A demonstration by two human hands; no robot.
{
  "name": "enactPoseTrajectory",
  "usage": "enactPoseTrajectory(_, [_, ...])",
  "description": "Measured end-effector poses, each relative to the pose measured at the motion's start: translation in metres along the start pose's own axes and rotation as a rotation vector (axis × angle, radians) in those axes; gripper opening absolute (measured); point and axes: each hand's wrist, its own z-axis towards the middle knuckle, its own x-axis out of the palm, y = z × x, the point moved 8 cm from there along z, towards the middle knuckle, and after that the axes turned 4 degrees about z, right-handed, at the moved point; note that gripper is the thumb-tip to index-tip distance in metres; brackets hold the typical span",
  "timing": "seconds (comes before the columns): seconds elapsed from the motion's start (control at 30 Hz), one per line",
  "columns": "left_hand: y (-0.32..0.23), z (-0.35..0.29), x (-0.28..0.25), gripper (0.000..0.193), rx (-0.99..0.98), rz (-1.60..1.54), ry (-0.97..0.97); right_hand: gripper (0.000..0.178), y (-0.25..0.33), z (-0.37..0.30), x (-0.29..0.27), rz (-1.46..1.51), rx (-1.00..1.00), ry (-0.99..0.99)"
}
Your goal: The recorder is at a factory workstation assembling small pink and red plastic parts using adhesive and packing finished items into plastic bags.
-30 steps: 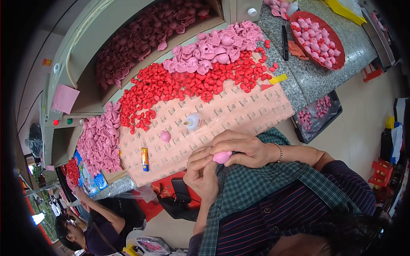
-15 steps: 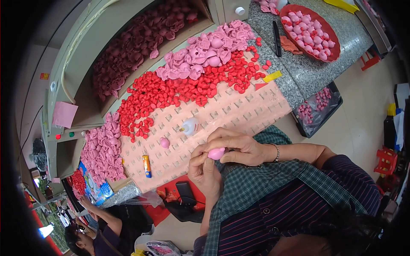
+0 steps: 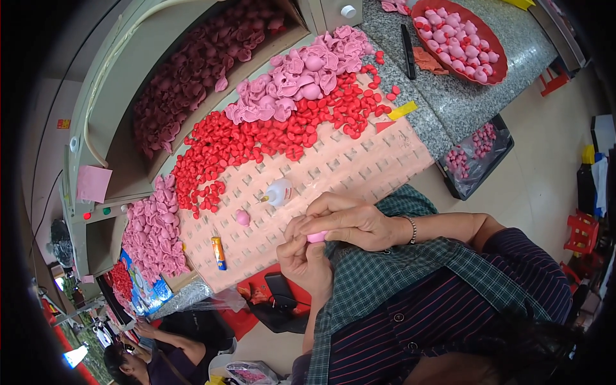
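Note:
A small rounded pink rubber piece [image 3: 317, 237] is pinched between my two hands at the table's near edge. My left hand [image 3: 304, 262] grips it from the left with thumb and fingers closed. From the right, the fingers of my right hand [image 3: 357, 224] curl over its top, covering much of it. Beyond my hands a white squeeze bottle [image 3: 278, 192] with a thin tip lies tilted on the pink patterned mat [image 3: 333, 168]. Another round pink piece [image 3: 242, 218] rests to the left of the bottle.
Small red pieces [image 3: 256, 136] spread across the mat's far side. Thin-edged pink pieces [image 3: 313, 62] are heaped behind them, with another pile [image 3: 154, 234] at left. A yellow-orange tube [image 3: 219, 253] lies near left. A red bowl [image 3: 504, 64] of pink-and-red pieces stands far right. A co-worker [image 3: 160, 359] sits lower left.
My fingers have shifted around the pink piece, and my right fingers now cover more of it. The view has moved slightly. The co-worker's arm has changed position.

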Motion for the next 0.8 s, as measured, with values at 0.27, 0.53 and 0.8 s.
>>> enactPoseTrajectory(0.27, [0.003, -0.002, -0.001, 0.025, -0.065, 0.035, -0.063, 0.027, -0.004, -0.001, -0.001, 0.044, 0.048, -0.075])
enactPoseTrajectory(0.53, [0.007, -0.004, -0.007, 0.026, -0.100, 0.059, -0.125, 0.028, -0.008, 0.001, -0.007, -0.078, 0.076, -0.085])
enactPoseTrajectory(0.8, [0.001, 0.000, 0.004, 0.030, 0.003, 0.028, -0.047, 0.028, -0.003, -0.009, -0.006, -0.143, -0.033, -0.138])
